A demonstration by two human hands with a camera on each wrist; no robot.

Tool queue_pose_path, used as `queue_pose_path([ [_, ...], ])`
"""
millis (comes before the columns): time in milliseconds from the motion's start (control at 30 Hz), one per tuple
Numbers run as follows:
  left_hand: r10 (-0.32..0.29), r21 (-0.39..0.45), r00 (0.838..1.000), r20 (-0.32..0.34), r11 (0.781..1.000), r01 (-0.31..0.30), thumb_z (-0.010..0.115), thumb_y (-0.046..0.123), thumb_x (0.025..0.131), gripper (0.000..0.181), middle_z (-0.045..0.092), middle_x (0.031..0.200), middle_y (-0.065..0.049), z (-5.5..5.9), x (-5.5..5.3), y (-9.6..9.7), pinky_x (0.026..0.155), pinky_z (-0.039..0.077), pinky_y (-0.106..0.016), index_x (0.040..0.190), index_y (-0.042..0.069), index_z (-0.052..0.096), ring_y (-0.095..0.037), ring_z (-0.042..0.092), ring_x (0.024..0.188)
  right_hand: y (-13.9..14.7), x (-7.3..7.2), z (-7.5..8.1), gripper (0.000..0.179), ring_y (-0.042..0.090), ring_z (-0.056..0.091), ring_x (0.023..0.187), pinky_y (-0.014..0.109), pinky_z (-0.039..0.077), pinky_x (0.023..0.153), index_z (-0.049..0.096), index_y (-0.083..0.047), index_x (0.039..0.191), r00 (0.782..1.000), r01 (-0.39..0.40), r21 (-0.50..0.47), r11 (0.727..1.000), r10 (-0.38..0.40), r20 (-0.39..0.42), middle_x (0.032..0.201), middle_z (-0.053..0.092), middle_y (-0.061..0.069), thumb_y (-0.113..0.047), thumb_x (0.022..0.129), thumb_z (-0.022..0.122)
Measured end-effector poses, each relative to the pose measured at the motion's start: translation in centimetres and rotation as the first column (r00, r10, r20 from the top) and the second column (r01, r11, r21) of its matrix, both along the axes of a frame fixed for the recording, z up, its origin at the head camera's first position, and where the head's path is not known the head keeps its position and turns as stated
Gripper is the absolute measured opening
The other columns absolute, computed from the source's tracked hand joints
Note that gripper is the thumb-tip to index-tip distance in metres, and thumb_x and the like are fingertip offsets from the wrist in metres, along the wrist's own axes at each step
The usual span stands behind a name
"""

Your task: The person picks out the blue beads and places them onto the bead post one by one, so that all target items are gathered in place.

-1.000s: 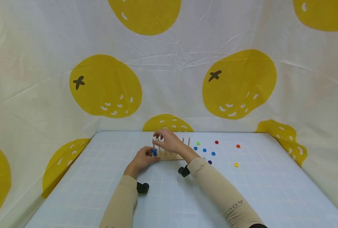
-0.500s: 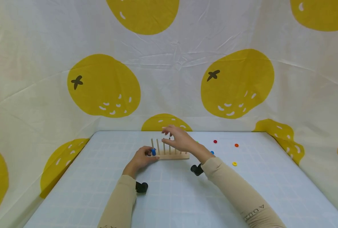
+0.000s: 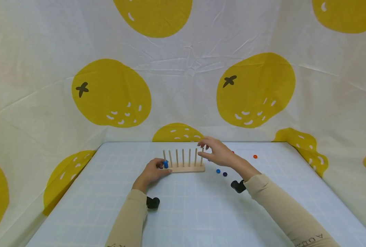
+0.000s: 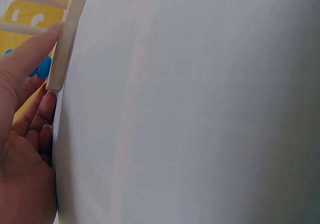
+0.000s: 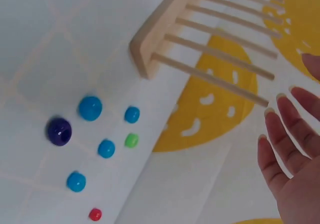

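Note:
A wooden peg rack stands on the table, with a row of several upright pegs along its base. Blue beads sit low on its leftmost peg. My left hand grips that end of the base; in the left wrist view the thumb lies along the front of the wood, the other fingers behind and at its end. At the rack's right end, my right hand is raised near the peg tops. Its fingers are spread and nothing is in them, as the right wrist view shows.
Right of the rack lie loose beads: several blue ones, a dark purple bead, a green bead and a red bead. An orange bead lies farther right. A patterned white cloth hangs behind the table.
My right hand has moved right, from above the leftmost peg to the rack's right end, uncovering the pegs between. My left hand has stayed on the rack's left end.

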State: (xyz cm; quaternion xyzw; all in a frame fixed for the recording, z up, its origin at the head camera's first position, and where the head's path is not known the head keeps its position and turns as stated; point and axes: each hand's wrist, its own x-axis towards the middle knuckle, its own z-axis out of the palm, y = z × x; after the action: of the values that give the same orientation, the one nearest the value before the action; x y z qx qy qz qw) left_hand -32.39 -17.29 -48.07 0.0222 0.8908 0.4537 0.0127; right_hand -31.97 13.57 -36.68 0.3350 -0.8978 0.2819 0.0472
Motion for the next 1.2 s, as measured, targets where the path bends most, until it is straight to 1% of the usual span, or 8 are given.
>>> queue_pose_path([
  [133, 0.0, -0.001, 1.0, 0.0, 1.0, 0.0, 0.084, 0.024, 0.087, 0.054, 0.058, 0.105, -0.009, 0.0, -0.1, -0.1, 0.092, 0.043, -0.043, 0.131, 0.001, 0.064, -0.026, 0.051, 0.099, 1.9, 0.3, -0.3, 0.032, 0.028, 0.059, 0.105, 0.042, 0.05, 0.091, 0.065, -0.005, 0.125, 1.0, 0.031, 0.001, 1.0, -0.031, 0.004, 0.119, 0.064, 0.008, -0.021, 0.098, 0.071],
  [267, 0.001, 0.001, 1.0, 0.002, 1.0, -0.001, 0.084, 0.025, 0.086, 0.054, 0.058, 0.106, -0.009, 0.0, 0.0, -0.1, 0.091, 0.043, -0.043, 0.131, 0.002, 0.064, -0.026, 0.051, 0.099, 3.7, 0.3, -1.0, 0.032, 0.032, 0.059, 0.105, 0.042, 0.051, 0.089, 0.065, -0.003, 0.124, 0.998, 0.06, -0.009, 0.998, -0.06, 0.023, 0.117, 0.065, 0.008, -0.019, 0.097, 0.072],
  [367, 0.0, 0.01, 1.0, 0.0, 1.0, 0.0, 0.085, 0.025, 0.086, 0.054, 0.058, 0.105, -0.009, 0.0, -0.1, 0.0, 0.091, 0.043, -0.043, 0.13, 0.002, 0.065, -0.025, 0.051, 0.099, 4.9, 0.1, -1.6, 0.032, 0.033, 0.059, 0.104, 0.04, 0.051, 0.086, 0.065, -0.003, 0.123, 0.996, 0.086, -0.007, 0.996, -0.086, 0.04, 0.116, 0.065, 0.009, -0.019, 0.097, 0.073],
  [533, -0.001, 0.015, 1.0, 0.001, 1.0, 0.001, 0.085, 0.025, 0.085, 0.055, 0.059, 0.106, -0.009, 0.0, -0.1, 0.1, 0.091, 0.044, -0.043, 0.13, 0.001, 0.064, -0.025, 0.052, 0.099, 6.9, -0.3, -2.9, 0.034, 0.028, 0.057, 0.102, 0.036, 0.051, 0.083, 0.065, -0.002, 0.124, 0.982, 0.158, 0.041, 0.987, -0.162, 0.093, 0.117, 0.066, 0.013, -0.021, 0.097, 0.072],
  [733, 0.004, 0.008, 1.0, 0.008, 1.0, -0.004, 0.085, 0.026, 0.085, 0.056, 0.059, 0.107, -0.01, 0.1, 0.0, 0.1, 0.091, 0.044, -0.044, 0.131, 0.001, 0.064, -0.026, 0.052, 0.099, 8.5, -0.9, -4.5, 0.031, 0.024, 0.056, 0.095, 0.036, 0.05, 0.083, 0.066, 0.0, 0.121, 0.965, 0.213, 0.059, 0.975, -0.219, 0.141, 0.109, 0.067, 0.011, -0.019, 0.096, 0.072],
  [933, 0.004, 0.008, 1.0, 0.01, 1.0, -0.004, 0.085, 0.026, 0.085, 0.055, 0.059, 0.107, -0.01, 0.2, 0.2, 0.1, 0.091, 0.044, -0.044, 0.13, 0.002, 0.064, -0.026, 0.052, 0.099, 9.6, -1.2, -5.9, 0.031, 0.026, 0.056, 0.095, 0.037, 0.049, 0.083, 0.065, 0.002, 0.12, 0.938, 0.263, 0.055, 0.963, -0.269, 0.219, 0.104, 0.066, 0.009, -0.018, 0.097, 0.071],
  [1033, 0.001, 0.009, 1.0, 0.01, 1.0, -0.001, 0.085, 0.025, 0.086, 0.056, 0.059, 0.107, -0.01, 0.1, 0.1, 0.1, 0.092, 0.044, -0.044, 0.131, 0.002, 0.064, -0.026, 0.052, 0.099, 10.0, -1.2, -6.4, 0.032, 0.027, 0.056, 0.097, 0.038, 0.05, 0.085, 0.065, 0.001, 0.121, 0.915, 0.303, 0.043, 0.952, -0.303, 0.267, 0.104, 0.065, 0.009, -0.019, 0.097, 0.071],
  [1200, 0.004, 0.01, 1.0, 0.013, 1.0, -0.004, 0.085, 0.025, 0.085, 0.057, 0.058, 0.106, -0.01, 0.1, 0.1, 0.1, 0.091, 0.044, -0.043, 0.131, 0.001, 0.063, -0.026, 0.051, 0.099, 10.6, -1.6, -7.1, 0.034, 0.03, 0.058, 0.102, 0.042, 0.051, 0.089, 0.065, 0.001, 0.122, 0.882, 0.346, 0.024, 0.938, -0.334, 0.332, 0.106, 0.064, 0.011, -0.021, 0.097, 0.07],
])
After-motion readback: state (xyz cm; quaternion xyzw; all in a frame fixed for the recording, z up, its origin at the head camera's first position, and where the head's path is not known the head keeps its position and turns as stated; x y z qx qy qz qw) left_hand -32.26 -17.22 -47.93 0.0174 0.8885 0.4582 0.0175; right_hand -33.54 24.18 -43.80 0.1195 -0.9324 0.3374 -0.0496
